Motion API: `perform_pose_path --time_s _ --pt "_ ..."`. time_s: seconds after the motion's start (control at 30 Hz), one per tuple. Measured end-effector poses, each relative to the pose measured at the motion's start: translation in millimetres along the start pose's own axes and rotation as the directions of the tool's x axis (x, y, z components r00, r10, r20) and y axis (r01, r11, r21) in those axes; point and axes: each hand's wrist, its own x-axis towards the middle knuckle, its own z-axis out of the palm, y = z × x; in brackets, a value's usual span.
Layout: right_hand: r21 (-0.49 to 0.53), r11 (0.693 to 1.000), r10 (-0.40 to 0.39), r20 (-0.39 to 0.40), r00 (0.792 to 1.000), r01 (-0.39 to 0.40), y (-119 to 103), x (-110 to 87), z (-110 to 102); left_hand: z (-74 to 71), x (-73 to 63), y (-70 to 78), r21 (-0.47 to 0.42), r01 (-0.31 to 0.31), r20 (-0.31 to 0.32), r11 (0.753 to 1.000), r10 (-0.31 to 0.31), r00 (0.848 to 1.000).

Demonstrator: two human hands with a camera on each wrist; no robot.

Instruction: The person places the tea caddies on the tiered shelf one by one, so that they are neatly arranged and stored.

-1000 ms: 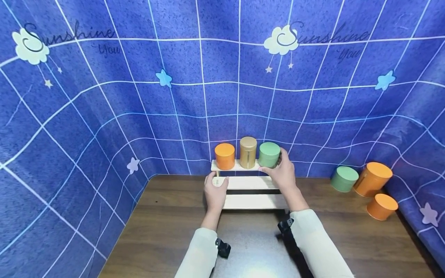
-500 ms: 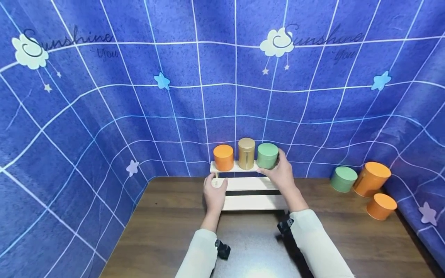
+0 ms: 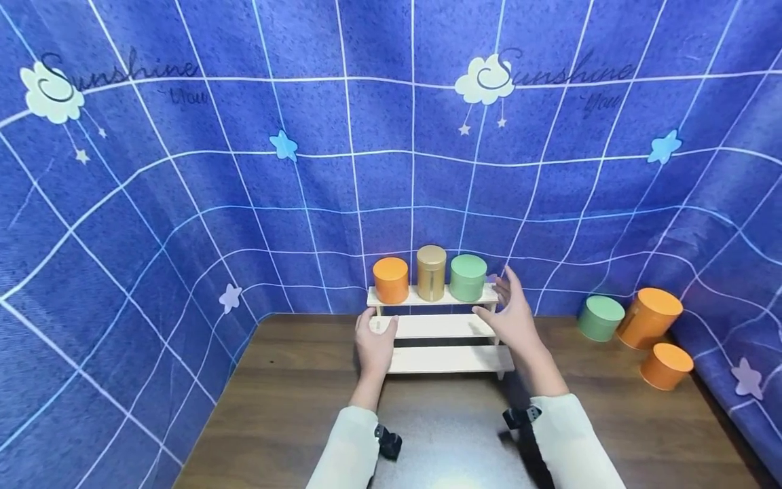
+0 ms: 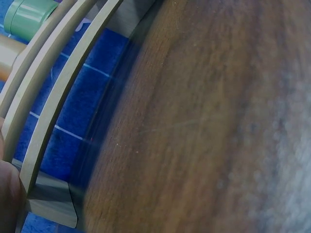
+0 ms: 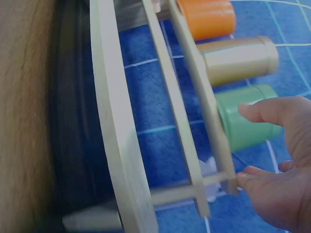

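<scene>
A three-tier pale wooden rack [image 3: 449, 360] stands at the back of the table. On its top shelf sit an orange canister [image 3: 391, 280], a taller gold canister [image 3: 431, 275] and a green canister [image 3: 468, 278], left to right. My left hand [image 3: 375, 346] grips the rack's left end, thumb over the middle shelf; the left wrist view catches only fingers [image 4: 8, 189] at the board ends. Beside the green canister my right hand [image 3: 516, 322] is spread, holding nothing. In the right wrist view its thumb overlaps the green canister [image 5: 248, 128], with fingertips close to the top shelf's end.
To the right stand a green canister [image 3: 601, 319], a tall orange canister [image 3: 650, 319] and a short orange canister [image 3: 666, 367]. A blue gridded cloth [image 3: 330, 224] hangs behind the brown wooden table [image 3: 275, 407] and along its sides.
My right hand has let go of the green canister and moved right, its fingers spreading. The canister stays on the top shelf. My left hand keeps its place on the rack.
</scene>
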Motion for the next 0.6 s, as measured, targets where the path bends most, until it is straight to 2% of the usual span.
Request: perform_pose_path --time_s 0.1,0.27,0.47,0.6 --pt "-0.016 1.0 -0.004 -0.05 0.999 0.003 -1 -11.4 -14 -1.4 1.9 0.4 0.001 -0.007 0.009 1.0 0.007 1.0" --pt "-0.081 0.996 0.035 -0.113 0.993 -0.045 -2 -28.3 -31 -4.0 2.6 -1.3 0.018 0.006 0.01 1.0 -0.006 1.0" --pt "-0.196 0.978 0.038 -0.161 0.986 -0.069 -7 -29.9 -45 -4.8 2.4 2.0 0.016 -0.008 0.005 1.0 0.008 1.0" --pt "-0.283 0.955 0.017 -0.244 0.97 -0.087 3 -28.2 -63 -2.3 0.6 1.3 0.01 0.013 0.011 1.0 -0.013 1.0"
